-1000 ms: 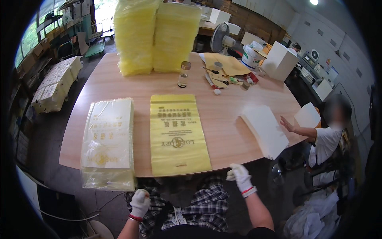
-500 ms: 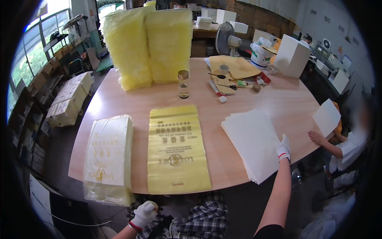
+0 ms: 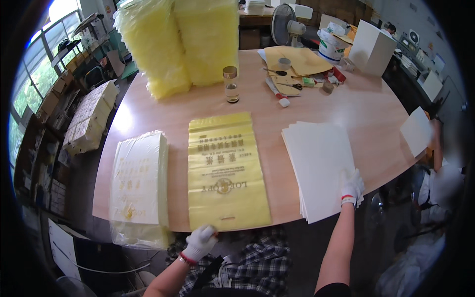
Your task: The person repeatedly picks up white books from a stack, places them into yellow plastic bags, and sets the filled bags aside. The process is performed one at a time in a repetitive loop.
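A fanned stack of white paper point(image 3: 320, 163) lies at the right of the table. My right hand point(image 3: 352, 185), in a white glove, grips the stack's right edge near its lower corner. My left hand point(image 3: 200, 242), gloved too, is closed just below the table's front edge, close to the bottom of a flat yellow printed plastic bag point(image 3: 225, 153). Something small and dark shows at its fingertips; what it is I cannot make out. Left of that bag lies a thick pile of paper packs in clear yellowish plastic point(image 3: 140, 183).
Tall bundles of yellow plastic bags point(image 3: 205, 44) stand at the back left. A glass bottle point(image 3: 231, 85), scissors point(image 3: 292, 85), brown envelopes point(image 3: 297, 62), a white bucket point(image 3: 330, 47) and a fan point(image 3: 284, 24) are farther back. At right a person holds a white sheet point(image 3: 417, 131).
My left hand has risen to the table's front edge, nearer the yellow bag. The right hand has shifted slightly inward over the paper's edge. My view has tilted down a little.
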The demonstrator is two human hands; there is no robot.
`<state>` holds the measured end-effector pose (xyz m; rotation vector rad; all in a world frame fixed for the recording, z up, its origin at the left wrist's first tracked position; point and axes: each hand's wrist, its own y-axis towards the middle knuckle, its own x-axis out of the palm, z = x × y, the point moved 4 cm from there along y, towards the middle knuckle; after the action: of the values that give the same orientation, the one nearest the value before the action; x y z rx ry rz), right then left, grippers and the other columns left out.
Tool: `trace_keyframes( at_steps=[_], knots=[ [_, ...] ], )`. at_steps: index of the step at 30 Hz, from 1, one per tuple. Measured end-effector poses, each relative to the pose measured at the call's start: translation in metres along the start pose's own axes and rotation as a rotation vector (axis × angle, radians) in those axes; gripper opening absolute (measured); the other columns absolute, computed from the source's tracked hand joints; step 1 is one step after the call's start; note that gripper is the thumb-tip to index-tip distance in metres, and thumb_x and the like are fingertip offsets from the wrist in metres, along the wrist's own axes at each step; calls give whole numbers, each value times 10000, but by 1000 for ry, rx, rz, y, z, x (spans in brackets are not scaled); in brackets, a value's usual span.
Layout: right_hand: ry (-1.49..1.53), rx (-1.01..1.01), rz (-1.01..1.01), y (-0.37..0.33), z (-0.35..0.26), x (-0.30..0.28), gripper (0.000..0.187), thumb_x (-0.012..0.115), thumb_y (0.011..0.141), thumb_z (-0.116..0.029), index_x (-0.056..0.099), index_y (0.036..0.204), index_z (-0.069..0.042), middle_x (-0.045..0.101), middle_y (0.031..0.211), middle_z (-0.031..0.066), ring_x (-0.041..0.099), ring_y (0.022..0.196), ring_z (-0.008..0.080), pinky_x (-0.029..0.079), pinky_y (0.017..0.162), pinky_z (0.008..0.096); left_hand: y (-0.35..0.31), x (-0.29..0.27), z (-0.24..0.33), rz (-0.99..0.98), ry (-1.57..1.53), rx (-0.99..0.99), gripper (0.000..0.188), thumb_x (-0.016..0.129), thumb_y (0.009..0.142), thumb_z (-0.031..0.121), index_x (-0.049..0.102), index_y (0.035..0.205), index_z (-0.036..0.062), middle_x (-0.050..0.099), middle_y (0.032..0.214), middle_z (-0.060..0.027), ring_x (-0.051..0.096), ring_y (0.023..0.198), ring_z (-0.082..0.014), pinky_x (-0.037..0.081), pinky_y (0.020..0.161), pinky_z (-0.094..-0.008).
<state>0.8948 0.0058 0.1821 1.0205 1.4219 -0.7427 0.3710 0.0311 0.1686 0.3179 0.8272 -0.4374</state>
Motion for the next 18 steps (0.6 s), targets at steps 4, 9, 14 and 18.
trace_keyframes(
  at_steps=[4,9,14,18],
  knots=[
    [74,-11,2,-20,-13,-14,744,461,791,-605,393,1295,-62,486,1224,218,433,1154,373,325,956,468,39,19,0,164,91,114,149,649,687,119,584,814,75,570,902,-86,543,878,-301,451,741,-390],
    [513,-416,447,-68,-15,-22,566,540,862,-266,333,1316,1,408,1293,235,353,1226,368,279,1019,454,53,34,-21,-32,257,52,172,610,737,261,638,812,110,570,971,-36,478,983,-269,392,857,-398],
    [997,-873,23,-239,-49,-10,290,506,873,-69,468,1149,15,545,1063,170,556,968,252,464,823,357,60,35,-37,-143,84,-8,169,574,771,290,669,832,164,613,928,-2,518,975,-246,396,870,-370],
    [1421,-306,-1185,-347,-95,26,270,554,877,-111,535,1111,23,603,928,85,602,818,139,521,701,273,63,14,-30,-48,-28,-17,199,545,804,303,655,838,141,631,865,-93,571,877,-299,453,783,-431]
  ],
)
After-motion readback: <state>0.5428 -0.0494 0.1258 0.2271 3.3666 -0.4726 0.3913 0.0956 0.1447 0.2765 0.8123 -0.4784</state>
